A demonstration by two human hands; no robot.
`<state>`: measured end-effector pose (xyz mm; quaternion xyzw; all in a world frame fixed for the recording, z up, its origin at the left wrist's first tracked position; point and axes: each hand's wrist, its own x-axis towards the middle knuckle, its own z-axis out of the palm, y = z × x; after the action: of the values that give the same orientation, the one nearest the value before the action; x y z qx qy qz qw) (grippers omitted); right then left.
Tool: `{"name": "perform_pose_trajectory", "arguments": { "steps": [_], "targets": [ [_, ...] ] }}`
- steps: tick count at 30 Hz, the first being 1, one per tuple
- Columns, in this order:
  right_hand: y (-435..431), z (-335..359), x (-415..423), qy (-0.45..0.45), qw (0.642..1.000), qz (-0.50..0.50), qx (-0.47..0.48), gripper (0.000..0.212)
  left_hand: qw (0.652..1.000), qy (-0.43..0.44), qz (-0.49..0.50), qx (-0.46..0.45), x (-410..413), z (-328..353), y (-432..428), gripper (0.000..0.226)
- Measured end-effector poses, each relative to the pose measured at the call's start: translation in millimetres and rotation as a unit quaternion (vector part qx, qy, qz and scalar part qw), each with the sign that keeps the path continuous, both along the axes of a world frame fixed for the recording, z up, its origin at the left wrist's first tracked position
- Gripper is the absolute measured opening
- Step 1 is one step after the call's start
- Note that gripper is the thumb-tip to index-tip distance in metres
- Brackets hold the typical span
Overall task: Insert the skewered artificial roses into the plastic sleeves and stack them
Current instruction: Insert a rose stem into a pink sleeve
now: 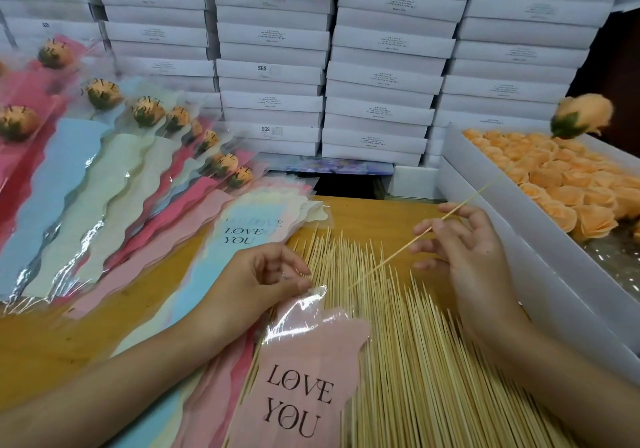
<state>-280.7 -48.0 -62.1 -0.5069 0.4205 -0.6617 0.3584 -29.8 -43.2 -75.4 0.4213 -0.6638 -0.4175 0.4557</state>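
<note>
My right hand (464, 250) pinches a bamboo skewer (398, 257) near its middle. An orange rose (581, 115) sits on the skewer's far end, up at the right, blurred. The skewer's pointed tip is just short of the open top of a pink "LOVE YOU" sleeve (304, 371). My left hand (256, 281) pinches that sleeve's clear top edge. The sleeve lies over a heap of loose skewers (415, 343). Finished sleeved roses (121, 156) lie fanned out at the left.
A pile of unused sleeves (239, 232) lies on the wooden table (374, 212), left of the skewers. A white box of orange rose heads (554, 177) stands at the right. Stacked white cartons (346, 66) wall off the back.
</note>
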Motion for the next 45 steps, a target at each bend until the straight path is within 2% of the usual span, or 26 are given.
{"name": "perform_pose_trajectory", "arguments": {
  "steps": [6,17,22,28,38,40,42,45],
  "targets": [
    [1,-1,3,-0.003,1.0,0.03,0.007,0.015,1.0,-0.01,-0.013,0.002,2,-4,-3,0.003],
    [5,0,11,-0.034,0.992,0.103,0.059,0.014,0.999,-0.004,-0.022,-0.036,0,-4,0,0.017],
    [9,-2,15,-0.014,0.986,0.141,0.092,0.015,0.999,0.014,-0.032,-0.037,0,-4,1,0.017],
    [12,-6,19,0.068,0.968,0.202,0.132,0.015,0.998,0.019,-0.041,-0.035,0,-2,3,0.016],
    [16,-7,26,0.064,0.944,0.269,0.181,0.009,0.997,0.008,-0.045,-0.054,1,-2,4,0.007],
    [16,-7,25,0.063,0.947,0.262,0.173,0.01,0.998,0.029,-0.053,-0.015,2,0,5,0.016],
    [15,-6,24,0.037,0.956,0.24,0.163,0.012,0.993,0.07,-0.076,0.056,3,1,6,0.04],
    [12,-5,21,0.013,0.972,0.19,0.14,0.013,0.966,0.162,-0.091,0.179,3,2,5,0.06]
  ]
}}
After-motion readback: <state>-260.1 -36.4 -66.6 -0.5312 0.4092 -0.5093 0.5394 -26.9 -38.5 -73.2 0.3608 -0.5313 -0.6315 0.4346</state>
